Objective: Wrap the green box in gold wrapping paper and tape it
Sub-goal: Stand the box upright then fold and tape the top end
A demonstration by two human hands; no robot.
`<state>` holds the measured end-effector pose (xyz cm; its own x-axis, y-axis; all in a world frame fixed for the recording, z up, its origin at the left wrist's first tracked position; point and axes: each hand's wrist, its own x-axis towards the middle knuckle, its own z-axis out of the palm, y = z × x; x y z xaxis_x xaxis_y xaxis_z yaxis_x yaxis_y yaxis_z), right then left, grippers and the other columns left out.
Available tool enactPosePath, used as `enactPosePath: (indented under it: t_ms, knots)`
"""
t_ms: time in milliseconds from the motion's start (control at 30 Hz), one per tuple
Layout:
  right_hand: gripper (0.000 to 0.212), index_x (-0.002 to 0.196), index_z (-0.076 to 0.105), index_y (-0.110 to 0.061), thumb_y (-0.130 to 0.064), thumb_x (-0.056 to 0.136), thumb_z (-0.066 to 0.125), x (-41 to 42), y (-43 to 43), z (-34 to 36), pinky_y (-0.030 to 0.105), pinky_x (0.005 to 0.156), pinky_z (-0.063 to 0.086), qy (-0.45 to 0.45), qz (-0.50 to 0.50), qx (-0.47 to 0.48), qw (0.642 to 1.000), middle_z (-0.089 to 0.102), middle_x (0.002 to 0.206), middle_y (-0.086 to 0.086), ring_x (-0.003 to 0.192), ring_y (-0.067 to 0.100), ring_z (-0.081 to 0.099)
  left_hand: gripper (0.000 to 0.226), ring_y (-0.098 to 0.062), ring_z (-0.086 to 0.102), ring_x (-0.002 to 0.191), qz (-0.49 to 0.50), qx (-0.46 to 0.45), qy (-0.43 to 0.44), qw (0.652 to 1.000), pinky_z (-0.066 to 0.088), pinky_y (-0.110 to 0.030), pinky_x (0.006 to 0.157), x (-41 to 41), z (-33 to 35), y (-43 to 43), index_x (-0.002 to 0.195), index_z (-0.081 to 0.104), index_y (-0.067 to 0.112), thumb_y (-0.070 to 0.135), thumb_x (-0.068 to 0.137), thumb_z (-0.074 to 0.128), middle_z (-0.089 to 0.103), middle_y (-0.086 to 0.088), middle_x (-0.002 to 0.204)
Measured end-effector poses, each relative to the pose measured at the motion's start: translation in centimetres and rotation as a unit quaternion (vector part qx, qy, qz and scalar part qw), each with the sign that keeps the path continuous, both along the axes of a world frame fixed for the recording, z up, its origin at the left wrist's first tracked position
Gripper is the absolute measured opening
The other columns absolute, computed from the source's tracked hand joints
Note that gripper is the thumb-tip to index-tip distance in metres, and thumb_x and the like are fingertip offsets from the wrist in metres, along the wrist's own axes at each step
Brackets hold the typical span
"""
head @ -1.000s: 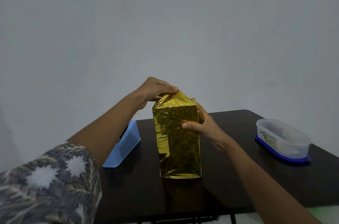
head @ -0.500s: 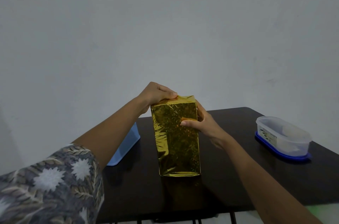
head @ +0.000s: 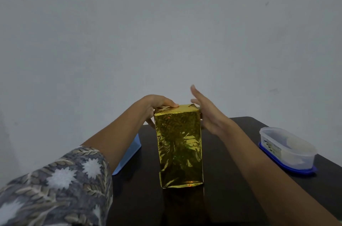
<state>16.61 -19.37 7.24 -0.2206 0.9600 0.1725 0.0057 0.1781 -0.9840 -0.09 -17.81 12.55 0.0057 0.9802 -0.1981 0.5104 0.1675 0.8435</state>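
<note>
A box (head: 178, 144) fully covered in gold wrapping paper (head: 177, 170) stands upright on end on a dark table (head: 231, 179), between a person's two hands. The left hand (head: 156, 102) grips the box's top left corner: its fingers (head: 171, 104) curl over the crumpled fold of paper on the top face, while the thumb lies below them against the left side. The right hand (head: 209, 116) is released, its fingers (head: 196, 94) straight, spread and slightly blurred, rising just past the top right corner with the palm turned toward the box's right side. Whether that palm touches the paper cannot be told. Below the fingers of both hands the creased gold face runs down to the tabletop, where the bottom edge sits flat. Outward and below the left fingers, partly hidden by the forearm and its patterned sleeve (head: 61, 185), a blue tray (head: 127, 155) lies at the table's edge. Well out from the right fingers, near the table's right edge, sits a clear plastic tub (head: 285, 148) on a blue base. A plain grey wall (head: 166, 31) stands behind.
</note>
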Motion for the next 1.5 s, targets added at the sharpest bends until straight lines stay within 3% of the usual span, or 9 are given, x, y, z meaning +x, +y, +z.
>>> enactPosePath:
  t_ms: [100,200,533,700,900,1100,1300,1400,1500]
  knots:
    - [0.067,0.143,0.033,-0.01,-0.029,0.087,0.065,-1.4,0.4,0.9,0.028,0.069,0.057,0.001,-0.038,-0.033,0.999,0.05,0.131,0.011,0.108,0.023,0.058,0.028,-0.022,0.057,0.078,0.013,0.013,-0.013,1.0,0.051,-0.049,0.084,-0.2,-0.3,-0.2,0.082,0.057,0.012,0.031,0.075,0.076,0.057,-0.006,0.087]
    - [0.074,0.147,0.026,-0.017,-0.009,0.086,0.067,-1.8,0.9,1.0,0.026,0.061,0.055,0.02,-0.045,-0.056,0.997,0.046,0.133,0.016,0.087,0.019,0.061,0.036,-0.015,0.058,0.078,0.016,0.012,-0.025,0.999,0.054,-0.035,0.064,-1.2,-0.6,0.0,0.093,0.065,0.012,0.035,0.07,0.08,0.062,-0.003,0.091]
    - [0.047,0.12,0.055,-0.003,-0.021,0.081,0.074,-3.0,0.9,2.6,0.038,0.092,0.046,-0.093,-0.16,-0.003,0.983,0.054,0.121,0.013,0.12,0.03,0.05,0.036,-0.021,0.065,0.062,0.1,0.095,-0.19,0.972,0.052,-0.025,0.043,-1.9,-2.2,-0.9,0.095,0.061,0.0,0.01,0.068,0.082,0.065,-0.014,0.084]
    - [0.057,0.124,0.05,-0.001,-0.023,0.078,0.075,-4.7,0.5,2.0,0.023,0.039,0.048,-0.036,-0.158,-0.074,0.984,0.052,0.125,0.015,0.099,0.03,0.061,0.045,-0.03,0.068,0.086,0.14,0.15,-0.229,0.952,0.058,-0.042,0.077,-0.9,-3.6,-1.1,0.098,0.063,0.001,0.013,0.062,0.086,0.068,-0.016,0.096]
    - [0.018,0.09,0.064,-0.009,-0.021,0.08,0.073,-4.2,0.0,2.0,0.022,0.048,0.045,-0.039,-0.107,-0.087,0.99,0.062,0.083,0.007,0.067,0.018,0.061,0.036,-0.018,0.062,0.076,0.119,0.149,-0.274,0.943,0.05,-0.026,0.053,-1.5,-3.9,-1.8,0.099,0.065,0.003,0.012,0.069,0.082,0.065,-0.008,0.088]
    - [0.02,0.097,0.061,-0.008,-0.021,0.083,0.069,-4.6,-1.3,2.2,0.01,0.033,0.035,-0.057,-0.106,-0.07,0.99,0.056,0.073,0.002,0.058,0.012,0.052,0.015,-0.015,0.063,0.071,0.063,0.093,-0.326,0.939,0.057,-0.028,0.061,-5.3,-5.3,-2.3,0.084,0.066,0.01,0.024,0.087,0.067,0.065,-0.002,0.08]
    - [0.018,0.094,0.058,-0.01,-0.02,0.084,0.069,-4.9,-1.8,2.2,0.019,0.046,0.043,-0.052,-0.095,-0.052,0.993,0.056,0.075,0.002,0.061,0.011,0.053,0.018,-0.022,0.053,0.071,0.269,0.196,0.008,0.943,0.041,-0.03,0.063,-13.8,-9.8,-1.2,0.085,0.063,0.008,0.026,0.087,0.063,0.061,-0.008,0.079]
    - [0.014,0.084,0.058,-0.013,-0.019,0.083,0.07,-5.1,-2.4,2.3,0.017,0.045,0.044,-0.052,-0.085,-0.032,0.994,0.056,0.075,0.002,0.062,0.01,0.053,0.055,-0.038,0.052,0.113,0.24,0.112,0.015,0.964,0.046,-0.042,0.089,-16.0,-12.4,0.2,0.127,0.049,-0.008,0.033,0.093,0.057,0.054,-0.023,0.127]
    - [0.021,0.099,0.058,-0.011,-0.019,0.083,0.07,-5.4,-3.4,2.4,0.014,0.04,0.045,-0.05,-0.067,-0.011,0.996,0.058,0.085,0.004,0.065,0.009,0.054,0.054,-0.043,0.052,0.113,0.253,0.126,0.029,0.959,0.046,-0.046,0.093,-16.3,-13.0,0.8,0.127,0.048,-0.012,0.032,0.095,0.053,0.051,-0.029,0.129]
